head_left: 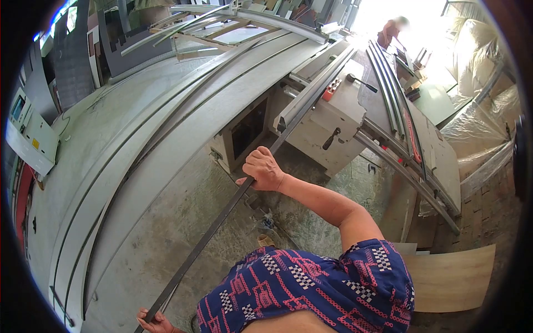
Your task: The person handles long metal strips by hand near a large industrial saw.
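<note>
A long dark strip [208,233] runs diagonally from the bottom left up to the machine's metal fence [316,89]. My right hand [263,169] is closed around its middle part, just in front of the machine [311,136]. Low in the view, my left hand [155,322] grips the strip near its lower end, with fingers curled over it. The strip's upper part lies along the fence. A red object [331,90] and a black-handled tool [361,82] rest on the machine top.
Long pale panels [166,133] curve along the left. Several dark strips [387,89] lie on the table at right. A person [390,33] stands at the far end. A wooden sheet [452,280] is at lower right, and plastic-wrapped items [477,111] stand at right.
</note>
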Demonstrator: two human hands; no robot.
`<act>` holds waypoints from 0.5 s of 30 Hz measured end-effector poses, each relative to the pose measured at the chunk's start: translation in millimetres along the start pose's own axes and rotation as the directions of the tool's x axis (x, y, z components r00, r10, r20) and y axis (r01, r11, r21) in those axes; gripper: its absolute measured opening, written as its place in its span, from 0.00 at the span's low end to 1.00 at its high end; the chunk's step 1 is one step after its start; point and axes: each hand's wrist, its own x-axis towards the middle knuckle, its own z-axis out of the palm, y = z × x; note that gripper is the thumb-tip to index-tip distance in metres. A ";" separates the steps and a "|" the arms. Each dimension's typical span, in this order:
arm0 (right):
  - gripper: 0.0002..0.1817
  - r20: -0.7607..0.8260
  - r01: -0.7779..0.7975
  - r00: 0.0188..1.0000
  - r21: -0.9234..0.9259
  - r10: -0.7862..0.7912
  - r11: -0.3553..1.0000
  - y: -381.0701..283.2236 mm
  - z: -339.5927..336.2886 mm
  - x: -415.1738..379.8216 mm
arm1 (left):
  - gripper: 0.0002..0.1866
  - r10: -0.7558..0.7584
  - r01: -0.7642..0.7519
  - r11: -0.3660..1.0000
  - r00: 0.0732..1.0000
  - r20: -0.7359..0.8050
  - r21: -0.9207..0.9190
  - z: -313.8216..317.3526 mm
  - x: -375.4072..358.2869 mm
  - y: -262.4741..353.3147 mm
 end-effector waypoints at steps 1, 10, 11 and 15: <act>0.23 0.002 -0.001 1.000 0.004 0.001 1.000 -0.1 -0.7 0.2 | 0.28 0.177 -0.199 0.942 0.979 0.103 0.270 -16.4 6.8 -2.6; 0.20 0.085 -0.029 0.996 0.011 0.028 1.000 -1.2 -2.1 -3.0 | 0.28 0.390 -0.592 0.423 0.803 0.451 0.687 -79.5 30.8 -3.9; 0.20 0.083 -0.026 0.996 0.012 0.025 1.000 -1.1 -2.1 -3.0 | 0.28 0.389 -0.595 0.415 0.800 0.457 0.689 -85.7 34.1 -3.1; 0.20 0.085 -0.021 0.996 0.022 0.019 1.000 -2.3 1.4 -1.4 | 0.29 0.268 -0.410 0.758 0.905 0.331 0.507 -87.9 37.0 -1.9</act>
